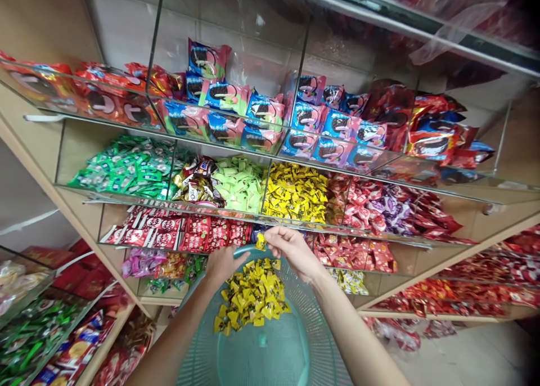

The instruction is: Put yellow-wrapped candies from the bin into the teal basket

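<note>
A pale green plastic basket [261, 355] with slotted sides is below me, leaning toward the shelves. Inside it, against the far side, lies a heap of yellow wrapped candies [253, 293]. My left hand [221, 264] grips the basket's far rim on the left, its thumb along the inner side and its other fingers mostly hidden. Over the far rim, my right hand [291, 251] pinches one yellow candy [261, 242] between thumb and fingertips. Just beyond, a shelf compartment holds a pile of the same yellow candies [295, 192].
Glass-fronted shelves [236, 209] rise ahead, split by glass dividers. Green candies [130, 164] and light green ones [238, 183] sit left of the yellow pile, red and purple ones [388, 209] right. Blue and pink cookie packs [223, 96] fill the shelf above.
</note>
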The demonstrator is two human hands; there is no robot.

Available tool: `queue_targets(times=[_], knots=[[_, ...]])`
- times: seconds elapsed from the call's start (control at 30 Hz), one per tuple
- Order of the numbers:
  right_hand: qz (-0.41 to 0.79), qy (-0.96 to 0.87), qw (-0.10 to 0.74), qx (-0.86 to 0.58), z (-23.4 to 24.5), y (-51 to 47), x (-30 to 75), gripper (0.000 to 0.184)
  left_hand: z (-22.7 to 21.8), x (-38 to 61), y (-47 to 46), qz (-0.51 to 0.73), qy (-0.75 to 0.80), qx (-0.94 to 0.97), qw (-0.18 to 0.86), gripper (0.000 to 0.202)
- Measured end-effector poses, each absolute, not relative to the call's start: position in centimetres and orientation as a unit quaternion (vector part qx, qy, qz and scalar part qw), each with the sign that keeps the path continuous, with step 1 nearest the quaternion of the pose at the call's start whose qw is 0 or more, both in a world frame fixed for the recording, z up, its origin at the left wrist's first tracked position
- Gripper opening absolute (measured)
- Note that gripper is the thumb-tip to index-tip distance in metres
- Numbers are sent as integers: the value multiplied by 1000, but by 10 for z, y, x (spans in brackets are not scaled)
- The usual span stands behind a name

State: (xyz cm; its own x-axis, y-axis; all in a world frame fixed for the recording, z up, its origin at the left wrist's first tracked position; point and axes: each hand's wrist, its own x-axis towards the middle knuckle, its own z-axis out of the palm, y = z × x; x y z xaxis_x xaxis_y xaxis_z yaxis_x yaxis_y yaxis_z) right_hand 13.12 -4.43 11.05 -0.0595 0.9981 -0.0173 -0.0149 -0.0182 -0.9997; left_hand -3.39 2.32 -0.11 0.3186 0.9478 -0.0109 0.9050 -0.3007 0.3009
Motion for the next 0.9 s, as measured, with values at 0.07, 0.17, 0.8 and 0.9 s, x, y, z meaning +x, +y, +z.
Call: queue_targets(times=[0.07, 0.17, 0.8, 0.9], knots=[[525, -525, 435, -509, 95, -42, 130, 29, -1, -34, 23, 85, 575, 804, 129, 56], [516, -562, 367, -532, 65, -39, 125, 31, -3, -35, 23, 90, 574, 805, 123, 55], [491, -605, 220, -586, 0, -42, 109, 19, 1, -35, 22, 96, 572, 805, 125, 59], [483, -606, 225, -591, -1, -41, 109, 22, -1, -35, 23, 96, 569, 809, 116, 59]])
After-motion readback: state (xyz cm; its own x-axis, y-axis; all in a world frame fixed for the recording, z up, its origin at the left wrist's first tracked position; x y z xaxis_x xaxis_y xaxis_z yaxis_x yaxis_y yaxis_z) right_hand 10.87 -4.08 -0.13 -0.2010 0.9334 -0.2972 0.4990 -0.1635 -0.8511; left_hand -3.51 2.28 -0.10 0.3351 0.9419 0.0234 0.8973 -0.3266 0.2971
